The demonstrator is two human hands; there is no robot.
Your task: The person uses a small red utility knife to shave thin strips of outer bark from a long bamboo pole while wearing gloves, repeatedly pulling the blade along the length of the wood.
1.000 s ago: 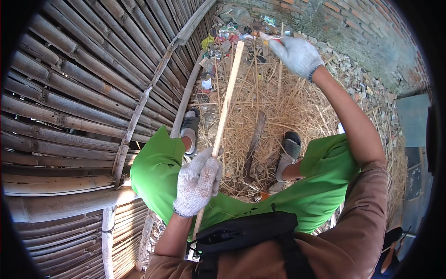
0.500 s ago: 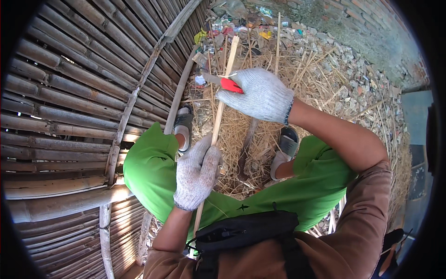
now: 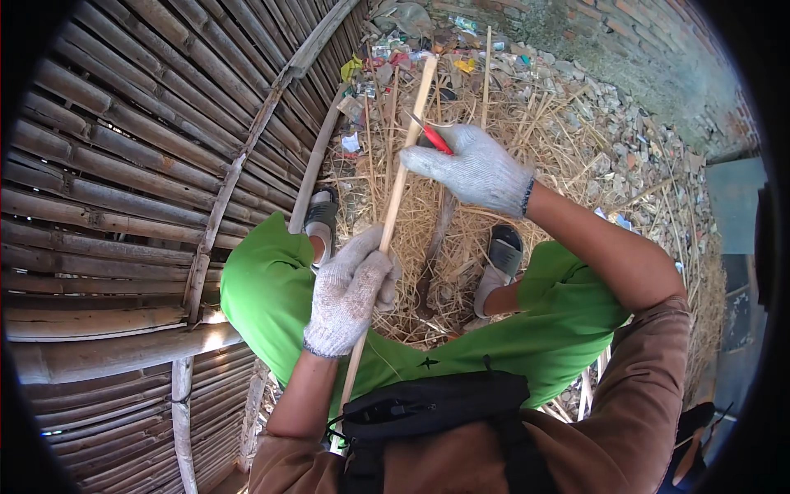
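My left hand [image 3: 350, 292], in a white knit glove, is closed around a long pale bamboo stick [image 3: 401, 177] that runs from my lap up and away over the ground. My right hand [image 3: 473, 169], also gloved, holds a small red-handled knife [image 3: 432, 136] with its blade against the stick's upper part. I sit with green trousers [image 3: 263, 288] and grey sandals [image 3: 321, 214] over a heap of dry shavings. A black pouch [image 3: 428, 407] hangs at my waist.
A curved bamboo lattice panel [image 3: 123, 189] fills the left side. Dry straw and bamboo strips [image 3: 559, 156] cover the ground ahead, with small litter [image 3: 387, 53] at the far end. A brick wall [image 3: 650, 58] stands at the upper right.
My right hand with the red knife has come down from the stick's far tip toward me along the stick. The left hand has kept its grip in the same place.
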